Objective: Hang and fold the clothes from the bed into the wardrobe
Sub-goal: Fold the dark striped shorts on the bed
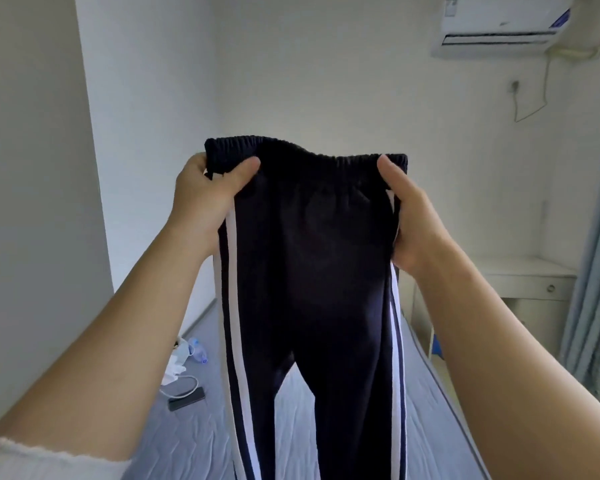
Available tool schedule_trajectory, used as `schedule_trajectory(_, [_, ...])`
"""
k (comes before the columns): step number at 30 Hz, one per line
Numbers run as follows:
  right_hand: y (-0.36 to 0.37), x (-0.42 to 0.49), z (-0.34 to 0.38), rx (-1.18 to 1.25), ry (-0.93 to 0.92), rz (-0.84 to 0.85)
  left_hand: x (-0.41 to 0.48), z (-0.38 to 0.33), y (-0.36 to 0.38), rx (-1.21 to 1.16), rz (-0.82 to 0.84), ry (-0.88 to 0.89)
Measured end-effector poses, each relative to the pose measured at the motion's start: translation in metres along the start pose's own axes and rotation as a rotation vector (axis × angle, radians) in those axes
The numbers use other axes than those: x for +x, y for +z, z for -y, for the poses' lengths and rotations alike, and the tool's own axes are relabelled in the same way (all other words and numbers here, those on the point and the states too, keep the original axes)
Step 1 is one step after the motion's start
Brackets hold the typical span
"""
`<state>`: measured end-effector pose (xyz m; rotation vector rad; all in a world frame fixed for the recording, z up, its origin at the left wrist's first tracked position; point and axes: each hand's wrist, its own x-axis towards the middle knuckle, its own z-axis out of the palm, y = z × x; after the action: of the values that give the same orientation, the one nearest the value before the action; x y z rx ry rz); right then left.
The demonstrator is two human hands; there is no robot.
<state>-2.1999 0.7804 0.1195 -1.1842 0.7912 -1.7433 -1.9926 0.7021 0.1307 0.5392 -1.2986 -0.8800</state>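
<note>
Dark navy track trousers [312, 258] with white side stripes hang upright in front of me over the bed [194, 441]. My left hand [205, 192] grips the left end of the elastic waistband, thumb on the front. The right end of the waistband is pinched by my right hand [409, 220], thumb pointing up along the seam. Both legs hang down past the bottom edge of the view. No wardrobe is in view.
The bed has a grey-blue quilted cover. On its left side lie a black phone [186, 399] with a white cable, a white cloth and a plastic bottle [197, 349]. A white desk [530, 278] and blue curtain [593, 271] stand right; an air conditioner [503, 26] hangs high.
</note>
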Motion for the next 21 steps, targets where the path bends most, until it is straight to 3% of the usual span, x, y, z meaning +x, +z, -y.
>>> schedule_trajectory(4, [-0.023,-0.014,-0.032,-0.273,0.103,-0.183,-0.016,0.029,-0.007,0.163,0.188,-0.193])
schedule_trajectory(7, [-0.047,-0.024,-0.035,-0.262,0.151,-0.196,-0.010,0.038,-0.029,0.170,0.208,-0.290])
schedule_trajectory(14, [-0.075,-0.033,-0.011,-0.287,0.274,0.246,0.007,0.031,-0.066,0.082,0.606,-0.393])
schedule_trajectory(18, [-0.077,-0.036,-0.015,-0.261,0.345,0.341,0.000,0.041,-0.065,0.079,0.754,-0.533])
schedule_trajectory(21, [-0.081,-0.036,-0.021,-0.261,0.321,0.298,0.000,0.047,-0.073,0.105,0.854,-0.534])
